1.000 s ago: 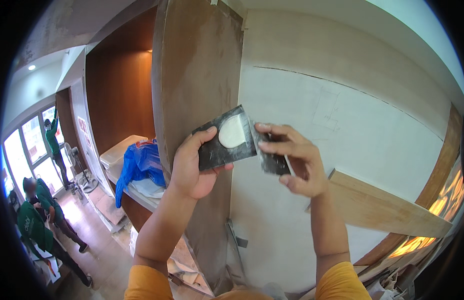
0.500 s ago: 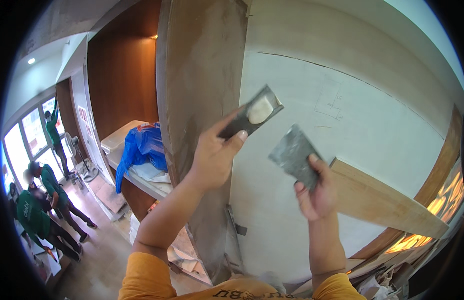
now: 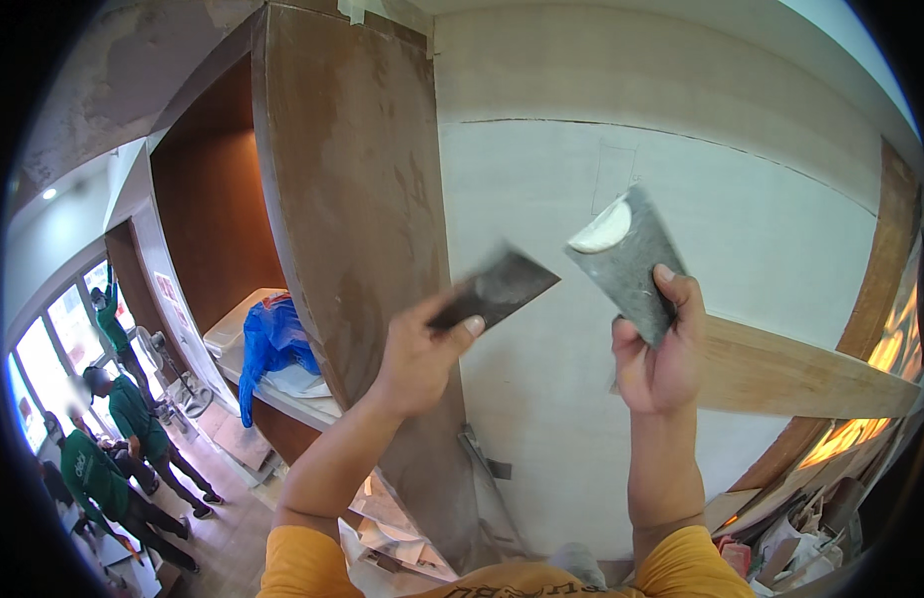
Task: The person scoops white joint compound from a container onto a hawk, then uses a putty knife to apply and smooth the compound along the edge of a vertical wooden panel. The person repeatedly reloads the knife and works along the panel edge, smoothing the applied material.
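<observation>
My left hand (image 3: 419, 359) grips a dark, flat putty knife (image 3: 502, 287) between thumb and fingers. Only a thin smear shows on its blade, which is blurred by motion. To its right my right hand (image 3: 661, 349) holds a second, grey putty knife (image 3: 636, 264), blade up. A rounded dollop of white putty (image 3: 605, 227) sits at the upper left edge of that blade. The two blades are close but apart, both in front of the whitish wall panel (image 3: 541, 419), which carries faint pencil lines.
A wooden board (image 3: 781, 369) juts out at the right. On the left, a brown cabinet side (image 3: 362, 199) stands beside a shelf with a blue plastic bag (image 3: 274, 344). Debris (image 3: 795, 543) lies low at the right. Several people in green shirts (image 3: 93, 478) stand at far left, near a fan (image 3: 183, 384).
The white putty has passed from the left putty knife to the right one. My left hand's blade has dropped lower, and my right hand has risen slightly. The view has shifted too.
</observation>
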Tool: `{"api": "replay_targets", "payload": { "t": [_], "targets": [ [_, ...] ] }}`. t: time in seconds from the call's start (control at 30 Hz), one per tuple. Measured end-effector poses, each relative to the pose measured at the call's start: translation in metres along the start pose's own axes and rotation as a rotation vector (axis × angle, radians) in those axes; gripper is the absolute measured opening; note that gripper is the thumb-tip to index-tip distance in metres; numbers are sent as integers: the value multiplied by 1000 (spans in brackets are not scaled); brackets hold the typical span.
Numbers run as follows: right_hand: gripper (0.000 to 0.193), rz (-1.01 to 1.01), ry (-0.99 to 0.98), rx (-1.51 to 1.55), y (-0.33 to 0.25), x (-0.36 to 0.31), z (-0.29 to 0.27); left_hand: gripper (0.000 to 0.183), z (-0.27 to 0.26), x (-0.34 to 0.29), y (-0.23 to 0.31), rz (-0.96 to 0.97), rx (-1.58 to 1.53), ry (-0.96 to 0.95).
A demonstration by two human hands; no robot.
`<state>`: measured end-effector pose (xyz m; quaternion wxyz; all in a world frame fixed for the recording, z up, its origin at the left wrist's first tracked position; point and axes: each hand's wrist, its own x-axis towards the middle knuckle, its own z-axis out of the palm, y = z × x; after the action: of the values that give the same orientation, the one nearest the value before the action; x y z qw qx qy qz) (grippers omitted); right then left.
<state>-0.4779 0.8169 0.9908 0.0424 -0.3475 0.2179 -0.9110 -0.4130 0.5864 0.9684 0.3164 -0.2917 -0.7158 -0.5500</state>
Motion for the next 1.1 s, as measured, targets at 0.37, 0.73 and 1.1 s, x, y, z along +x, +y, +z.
{"api": "replay_targets", "payload": {
  "t": [0.37,0.73,1.1],
  "targets": [
    [67,-856,-654,-1280,52,18,-19,41,-23,9,-4,-500,-928,59],
    [52,-749,-669,-1443,2,51,-30,36,-23,8,-5,-532,-965,275],
    [52,-608,-1035,-1411,-30,67,-2,30,-18,8,-7,-596,-790,282]
  ]
}}
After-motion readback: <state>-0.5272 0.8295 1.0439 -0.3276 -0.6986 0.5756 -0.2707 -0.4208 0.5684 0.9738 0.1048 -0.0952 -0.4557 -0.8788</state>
